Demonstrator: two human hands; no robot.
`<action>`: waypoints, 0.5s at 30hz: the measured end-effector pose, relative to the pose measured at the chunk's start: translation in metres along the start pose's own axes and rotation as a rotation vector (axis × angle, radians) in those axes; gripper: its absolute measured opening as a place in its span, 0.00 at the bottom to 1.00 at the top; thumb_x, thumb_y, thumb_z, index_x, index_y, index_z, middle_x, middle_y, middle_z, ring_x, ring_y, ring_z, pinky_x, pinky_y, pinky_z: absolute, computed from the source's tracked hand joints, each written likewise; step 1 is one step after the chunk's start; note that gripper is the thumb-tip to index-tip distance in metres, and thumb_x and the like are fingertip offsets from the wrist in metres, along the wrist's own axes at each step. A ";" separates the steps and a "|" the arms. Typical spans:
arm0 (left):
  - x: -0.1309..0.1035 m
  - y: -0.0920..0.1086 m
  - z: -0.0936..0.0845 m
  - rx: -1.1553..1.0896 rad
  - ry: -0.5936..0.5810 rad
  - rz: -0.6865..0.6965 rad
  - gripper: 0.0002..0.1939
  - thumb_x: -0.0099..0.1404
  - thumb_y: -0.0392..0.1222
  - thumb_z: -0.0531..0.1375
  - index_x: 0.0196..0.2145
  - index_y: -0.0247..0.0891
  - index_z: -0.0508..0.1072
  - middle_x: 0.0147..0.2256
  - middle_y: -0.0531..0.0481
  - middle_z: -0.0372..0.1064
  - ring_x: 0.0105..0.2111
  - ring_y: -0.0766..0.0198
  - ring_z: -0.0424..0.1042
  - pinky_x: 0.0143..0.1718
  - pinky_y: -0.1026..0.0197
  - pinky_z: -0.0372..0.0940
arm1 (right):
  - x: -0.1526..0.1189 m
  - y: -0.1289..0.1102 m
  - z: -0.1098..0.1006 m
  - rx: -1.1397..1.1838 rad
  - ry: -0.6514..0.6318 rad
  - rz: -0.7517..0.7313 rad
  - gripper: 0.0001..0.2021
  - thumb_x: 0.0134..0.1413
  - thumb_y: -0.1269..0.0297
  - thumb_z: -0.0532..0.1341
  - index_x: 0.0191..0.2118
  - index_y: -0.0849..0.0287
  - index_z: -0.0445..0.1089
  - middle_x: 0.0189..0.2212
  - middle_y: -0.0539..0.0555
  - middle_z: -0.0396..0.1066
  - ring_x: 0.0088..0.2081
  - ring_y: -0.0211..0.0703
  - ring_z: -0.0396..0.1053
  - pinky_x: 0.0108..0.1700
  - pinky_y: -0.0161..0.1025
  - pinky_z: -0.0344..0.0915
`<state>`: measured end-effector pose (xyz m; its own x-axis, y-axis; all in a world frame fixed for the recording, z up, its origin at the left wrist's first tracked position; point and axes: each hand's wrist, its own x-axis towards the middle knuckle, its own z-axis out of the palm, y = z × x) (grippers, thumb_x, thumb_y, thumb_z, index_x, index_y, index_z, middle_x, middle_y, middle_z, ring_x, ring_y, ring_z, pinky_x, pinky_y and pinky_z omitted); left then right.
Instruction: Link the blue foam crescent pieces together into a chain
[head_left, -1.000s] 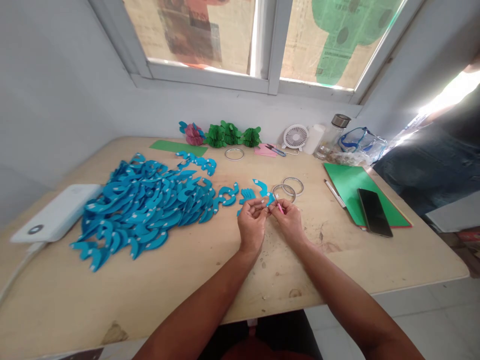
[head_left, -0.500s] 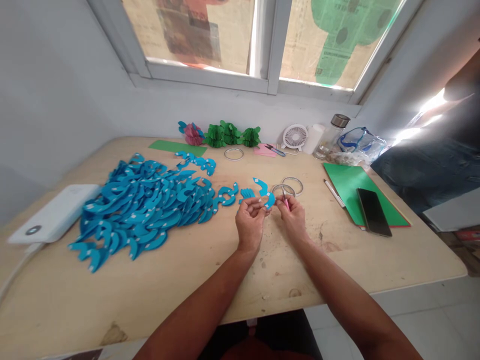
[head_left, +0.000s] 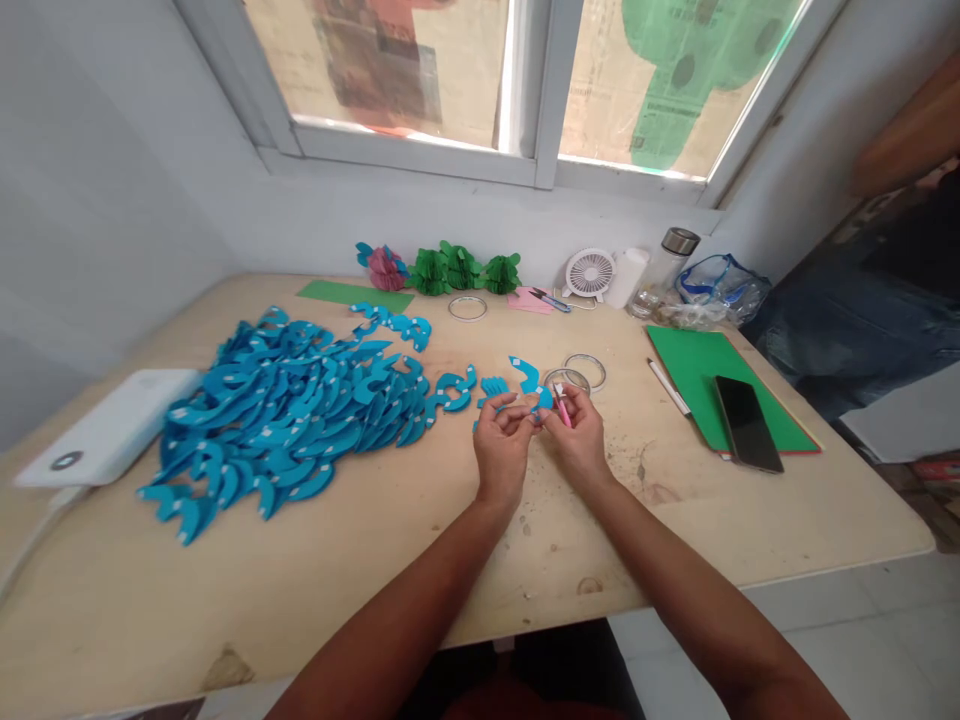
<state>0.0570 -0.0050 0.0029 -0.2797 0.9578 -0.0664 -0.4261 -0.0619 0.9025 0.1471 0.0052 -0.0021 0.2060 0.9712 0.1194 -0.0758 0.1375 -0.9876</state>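
A curved blue paper piece (head_left: 526, 374) with white squares is pinched at its lower end by my left hand (head_left: 501, 440). My right hand (head_left: 576, 432) meets it at the same end and also has a pink-handled tool (head_left: 564, 412) between its fingers, with a small white bit at the tip. Just beyond the fingers lie a small stack of blue strips (head_left: 493, 386) and two overlapping rings (head_left: 586, 371). Left of my hands is a large heap of similar blue pieces (head_left: 300, 400).
A white power bank (head_left: 109, 425) stands left. Along the back are green paper shapes (head_left: 459, 268), a small fan (head_left: 590, 273) and a glass bottle (head_left: 664, 272). A phone (head_left: 748, 423) rests on green sheets (head_left: 694, 365) at right. A person (head_left: 847, 300) is beyond the table.
My right hand has moved slightly left, its fingertips now meeting my left hand's at the blue piece. The white bit now shows at the tool tip. The person at right has shifted.
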 end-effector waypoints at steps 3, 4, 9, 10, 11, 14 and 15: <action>-0.001 -0.001 0.000 -0.004 -0.005 -0.008 0.20 0.46 0.33 0.63 0.39 0.34 0.65 0.27 0.51 0.72 0.28 0.66 0.73 0.34 0.61 0.70 | 0.000 0.003 -0.001 -0.022 -0.012 -0.001 0.22 0.39 0.65 0.63 0.45 0.55 0.62 0.29 0.48 0.66 0.29 0.39 0.68 0.32 0.36 0.68; -0.001 -0.002 0.000 -0.003 -0.008 -0.010 0.21 0.46 0.33 0.63 0.39 0.34 0.65 0.27 0.52 0.72 0.28 0.66 0.73 0.34 0.61 0.70 | 0.000 0.004 -0.001 -0.038 -0.010 -0.004 0.22 0.40 0.65 0.63 0.46 0.55 0.62 0.28 0.48 0.66 0.29 0.38 0.68 0.32 0.36 0.68; -0.001 -0.003 0.000 0.009 -0.018 -0.016 0.21 0.46 0.32 0.63 0.40 0.34 0.65 0.27 0.51 0.72 0.27 0.66 0.73 0.34 0.61 0.69 | 0.001 0.007 -0.003 -0.101 0.019 -0.009 0.23 0.41 0.65 0.62 0.47 0.55 0.62 0.28 0.48 0.66 0.28 0.38 0.68 0.31 0.36 0.68; -0.001 -0.003 0.000 0.013 -0.018 -0.015 0.21 0.46 0.32 0.63 0.40 0.34 0.65 0.27 0.51 0.72 0.27 0.66 0.73 0.34 0.61 0.69 | 0.001 0.008 -0.003 -0.109 0.023 -0.006 0.23 0.41 0.64 0.62 0.47 0.55 0.62 0.28 0.48 0.67 0.28 0.39 0.67 0.31 0.36 0.68; -0.001 -0.003 0.000 0.017 -0.019 -0.015 0.21 0.46 0.32 0.63 0.40 0.34 0.65 0.27 0.51 0.72 0.27 0.66 0.73 0.34 0.61 0.69 | 0.002 0.008 -0.004 -0.112 0.026 -0.004 0.23 0.41 0.64 0.62 0.47 0.55 0.62 0.28 0.48 0.67 0.28 0.38 0.67 0.31 0.36 0.67; 0.000 -0.003 0.001 0.013 -0.020 -0.017 0.21 0.46 0.33 0.63 0.40 0.34 0.65 0.26 0.52 0.72 0.25 0.67 0.72 0.33 0.61 0.69 | 0.003 0.007 -0.004 -0.088 0.034 -0.002 0.22 0.42 0.63 0.62 0.47 0.56 0.62 0.27 0.48 0.66 0.27 0.38 0.67 0.30 0.36 0.66; 0.000 -0.003 0.001 0.010 -0.021 -0.018 0.21 0.46 0.33 0.63 0.40 0.34 0.65 0.26 0.52 0.72 0.25 0.67 0.72 0.33 0.61 0.69 | 0.004 0.006 -0.004 -0.078 0.039 -0.002 0.22 0.42 0.62 0.62 0.47 0.56 0.62 0.27 0.48 0.66 0.27 0.38 0.66 0.30 0.35 0.66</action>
<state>0.0590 -0.0048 0.0002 -0.2541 0.9643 -0.0741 -0.4227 -0.0418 0.9053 0.1515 0.0086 -0.0075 0.2439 0.9625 0.1187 0.0009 0.1222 -0.9925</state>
